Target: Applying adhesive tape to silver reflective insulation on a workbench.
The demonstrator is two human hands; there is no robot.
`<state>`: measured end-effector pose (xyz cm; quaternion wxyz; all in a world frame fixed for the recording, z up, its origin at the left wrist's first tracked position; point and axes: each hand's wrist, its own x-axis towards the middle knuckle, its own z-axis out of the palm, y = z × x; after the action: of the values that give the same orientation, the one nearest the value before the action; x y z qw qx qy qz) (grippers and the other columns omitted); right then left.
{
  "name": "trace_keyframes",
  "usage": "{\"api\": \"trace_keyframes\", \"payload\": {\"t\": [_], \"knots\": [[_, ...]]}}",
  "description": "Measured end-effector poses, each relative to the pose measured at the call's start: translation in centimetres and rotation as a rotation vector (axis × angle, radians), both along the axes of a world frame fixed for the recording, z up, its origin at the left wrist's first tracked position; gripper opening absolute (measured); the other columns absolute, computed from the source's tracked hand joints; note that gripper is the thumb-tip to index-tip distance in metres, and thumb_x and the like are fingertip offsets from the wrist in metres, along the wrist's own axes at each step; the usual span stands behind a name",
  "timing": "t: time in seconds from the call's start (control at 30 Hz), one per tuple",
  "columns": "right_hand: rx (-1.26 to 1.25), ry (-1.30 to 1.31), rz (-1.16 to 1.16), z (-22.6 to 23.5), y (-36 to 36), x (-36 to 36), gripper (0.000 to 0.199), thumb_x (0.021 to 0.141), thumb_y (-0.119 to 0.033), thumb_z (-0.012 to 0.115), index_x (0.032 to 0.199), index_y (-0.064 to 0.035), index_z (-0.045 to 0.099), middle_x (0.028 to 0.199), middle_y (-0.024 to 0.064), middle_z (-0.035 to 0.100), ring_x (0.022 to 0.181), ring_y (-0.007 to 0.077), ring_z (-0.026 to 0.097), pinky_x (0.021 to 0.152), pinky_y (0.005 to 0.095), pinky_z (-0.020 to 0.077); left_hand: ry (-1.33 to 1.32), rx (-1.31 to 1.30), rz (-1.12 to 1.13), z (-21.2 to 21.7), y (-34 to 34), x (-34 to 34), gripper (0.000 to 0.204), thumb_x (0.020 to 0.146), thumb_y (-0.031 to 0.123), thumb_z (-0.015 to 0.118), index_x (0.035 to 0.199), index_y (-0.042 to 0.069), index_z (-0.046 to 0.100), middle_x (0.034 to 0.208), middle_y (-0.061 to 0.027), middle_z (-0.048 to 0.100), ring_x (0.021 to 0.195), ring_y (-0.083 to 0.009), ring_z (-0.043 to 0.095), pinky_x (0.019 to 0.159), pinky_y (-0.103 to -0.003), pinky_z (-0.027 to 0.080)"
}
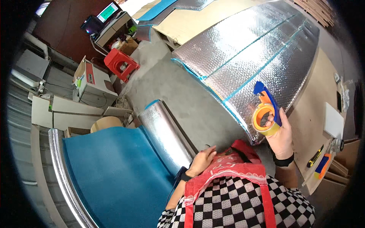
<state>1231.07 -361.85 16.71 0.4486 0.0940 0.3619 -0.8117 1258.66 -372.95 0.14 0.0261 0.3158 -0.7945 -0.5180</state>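
Observation:
My right hand [281, 140] is closed around a blue and orange tape dispenser [270, 99] with a roll of yellowish tape [267, 129] on it. The dispenser is raised over the near edge of a silver bubble-foil sheet [243, 45] with blue tape lines, which lies on the table. Low in front of my red apron [224, 167] is my left hand [203, 161], its fingers bent and pressed together. A small dark curved thing shows by its fingertips, too small to name.
On my left are a blue sheet [114, 171] and a silver foil roll [163, 133]. A red stool [121, 64] stands on the grey floor beyond. At the right table edge lie a yellow cutter knife [315, 156], another tape dispenser [322, 166] and a white board [334, 119].

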Motion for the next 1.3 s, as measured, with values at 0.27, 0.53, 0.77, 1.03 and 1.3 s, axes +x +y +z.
{"api": "trace_keyframes", "payload": {"t": [0.27, 0.53, 0.77, 1.03, 1.3], "knots": [[-0.066, 0.038, 0.016, -1.5, -4.4, 5.1, 0.024, 0.1, -0.032, 0.055, 0.095, -0.0097, 0.059, 0.074, 0.0019, 0.059, 0.059, 0.0105, 0.054, 0.053, 0.0254, 0.04, -0.082, -0.01, 0.075, -1.1, -9.6, 7.6, 0.036, 0.098, 0.027, 0.058, 0.124, 0.003, 0.061, 0.111, -0.0222, 0.067, 0.099, -0.0377, 0.067, 0.082, -0.04, 0.054], [0.289, 0.595, -0.061, -0.9, -8.0, 3.7, 0.037, 0.099, -0.036, 0.052, 0.098, -0.0002, 0.061, 0.07, 0.0066, 0.062, 0.048, 0.0117, 0.055, 0.044, 0.0243, 0.0434, -0.001, 0.015, 0.021, -2.8, -18.4, 1.9, 0.043, 0.098, 0.016, 0.059, 0.138, 0.003, 0.05, 0.119, -0.0171, 0.067, 0.107, -0.0221, 0.065, 0.091, -0.032, 0.052], [0.261, 0.536, -0.016, -0.8, -16.9, 0.6, 0.041, 0.096, -0.034, 0.058, 0.105, 0.0056, 0.06, 0.074, 0.009, 0.063, 0.053, 0.0127, 0.06, 0.046, 0.0249, 0.0486, 0.052, -0.363, -0.008, -1.2, -28.8, -5.0, 0.074, 0.089, 0.018, 0.071, 0.148, -0.001, 0.031, 0.137, -0.0256, 0.05, 0.123, -0.0349, 0.054, 0.101, -0.04, 0.045], [0.289, 0.513, -0.037, -2.0, -19.2, -2.1, 0.042, 0.096, -0.036, 0.059, 0.105, 0.0051, 0.059, 0.077, 0.0083, 0.064, 0.054, 0.0128, 0.061, 0.045, 0.0251, 0.0499, -0.045, -0.993, -0.038, 3.9, -37.6, -14.4, 0.109, 0.072, 0.048, 0.079, 0.153, 0.003, 0.022, 0.156, -0.0235, 0.026, 0.146, -0.0391, 0.021, 0.117, -0.057, 0.015], [0.485, 0.461, -0.415, -4.0, -18.0, 0.3, 0.039, 0.098, -0.037, 0.056, 0.105, 0.0018, 0.057, 0.07, 0.0075, 0.061, 0.05, 0.0133, 0.06, 0.043, 0.026, 0.0502, 0.242, -0.892, -0.686, 3.8, -43.5, -19.3, 0.092, 0.067, 0.048, 0.079, 0.142, 0.005, 0.046, 0.144, -0.0153, 0.048, 0.135, -0.0331, 0.042, 0.114, -0.054, 0.027]]}}
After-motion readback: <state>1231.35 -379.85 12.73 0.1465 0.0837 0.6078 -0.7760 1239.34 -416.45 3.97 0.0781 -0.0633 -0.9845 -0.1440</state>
